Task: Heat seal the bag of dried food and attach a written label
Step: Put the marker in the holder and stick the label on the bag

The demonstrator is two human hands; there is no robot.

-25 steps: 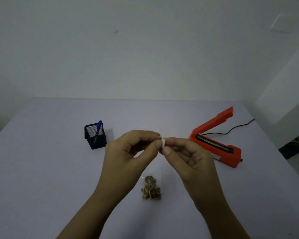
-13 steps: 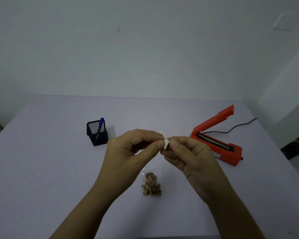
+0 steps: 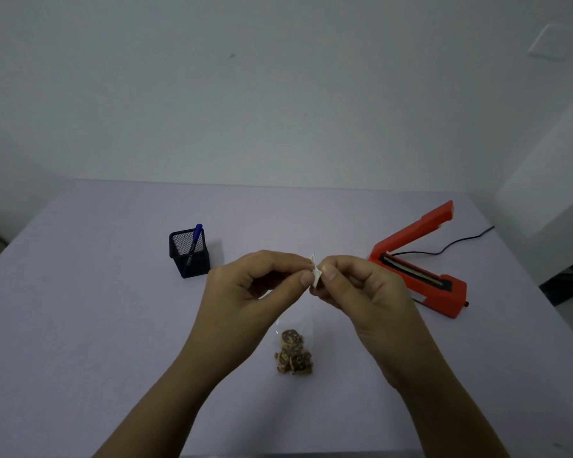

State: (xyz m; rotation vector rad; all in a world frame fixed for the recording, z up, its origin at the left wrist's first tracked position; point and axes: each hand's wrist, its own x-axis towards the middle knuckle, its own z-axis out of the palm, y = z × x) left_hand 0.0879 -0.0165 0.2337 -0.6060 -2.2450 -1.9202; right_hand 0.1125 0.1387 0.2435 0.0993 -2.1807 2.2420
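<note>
The left hand (image 3: pixel 255 292) and the right hand (image 3: pixel 368 292) meet above the middle of the desk (image 3: pixel 80 325), each pinching one side of a small white label (image 3: pixel 315 274) between thumb and forefinger, the other fingers curled loosely under. The label stands on edge and looks crumpled or partly split between the two pinches, so the step in hand is most likely peeling it from its backing; whether anything is written on it is too small to tell. Just below the hands, nearer the person, the bag (image 3: pixel 293 352) lies flat on the desk, clear, with its brown contents bunched at the near end and its far end partly hidden under the hands. Whether that end is sealed cannot be read from here. To the right the red sealer (image 3: pixel 417 269) sits with its arm raised, its cord (image 3: pixel 460 241) trailing off the far edge; to the left a blue pen (image 3: pixel 194 242) stands in a black mesh cup (image 3: pixel 189 252). The next move calls for a clean separation of the sticky layer without tearing or folding it onto itself, then bringing it down flat on a smooth part of the bag's film.
</note>
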